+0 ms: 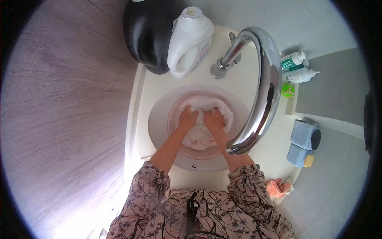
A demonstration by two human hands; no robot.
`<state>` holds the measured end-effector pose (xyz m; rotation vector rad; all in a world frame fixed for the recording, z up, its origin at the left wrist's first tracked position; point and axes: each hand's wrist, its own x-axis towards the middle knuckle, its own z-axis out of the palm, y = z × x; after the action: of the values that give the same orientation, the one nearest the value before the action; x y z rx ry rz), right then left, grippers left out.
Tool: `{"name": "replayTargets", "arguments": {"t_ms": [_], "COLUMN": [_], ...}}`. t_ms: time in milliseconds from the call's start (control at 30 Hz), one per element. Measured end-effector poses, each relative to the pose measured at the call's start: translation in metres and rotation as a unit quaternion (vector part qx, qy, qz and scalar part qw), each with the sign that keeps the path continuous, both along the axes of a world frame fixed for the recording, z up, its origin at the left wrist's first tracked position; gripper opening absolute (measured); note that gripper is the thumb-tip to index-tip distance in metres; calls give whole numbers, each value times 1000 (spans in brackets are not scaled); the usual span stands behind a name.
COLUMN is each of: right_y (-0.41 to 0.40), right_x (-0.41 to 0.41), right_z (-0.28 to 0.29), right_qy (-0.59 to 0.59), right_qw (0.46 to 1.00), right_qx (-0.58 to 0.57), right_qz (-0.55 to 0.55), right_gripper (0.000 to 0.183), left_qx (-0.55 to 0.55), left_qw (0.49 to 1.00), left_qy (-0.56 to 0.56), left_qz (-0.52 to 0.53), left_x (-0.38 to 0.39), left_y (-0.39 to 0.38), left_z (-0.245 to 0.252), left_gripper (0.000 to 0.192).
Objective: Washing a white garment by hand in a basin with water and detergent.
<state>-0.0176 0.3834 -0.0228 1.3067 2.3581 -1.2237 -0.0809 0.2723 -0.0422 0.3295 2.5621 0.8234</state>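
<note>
A round pink basin stands inside the oval white washbasin. White cloth lies in it, in cloudy water with suds. Both hands are down in the basin, side by side and a little apart. On the left, my left hand grips a bunched part of the cloth. My right hand holds another part, its fingers curled and partly sunk in the wet folds. Wet material and suds show between the two hands. How the cloth lies below the surface is hidden.
A chrome faucet arches over my right forearm. Behind the sink stand a white jug and a black jug. Along the right ledge are small bottles, a green item, blue holders and a coral cloth.
</note>
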Motion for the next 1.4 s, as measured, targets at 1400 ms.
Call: {"name": "replayTargets", "arguments": {"t_ms": [1400], "right_y": [34], "right_x": [65], "right_z": [48], "right_qy": [258], "right_qw": [869], "right_qx": [-372], "right_qz": [-201], "right_gripper": [42], "left_qx": [597], "left_qw": [689], "left_qy": [-374], "left_qz": [171], "left_x": [-10], "left_y": [-62], "left_z": [110], "left_gripper": [18]}}
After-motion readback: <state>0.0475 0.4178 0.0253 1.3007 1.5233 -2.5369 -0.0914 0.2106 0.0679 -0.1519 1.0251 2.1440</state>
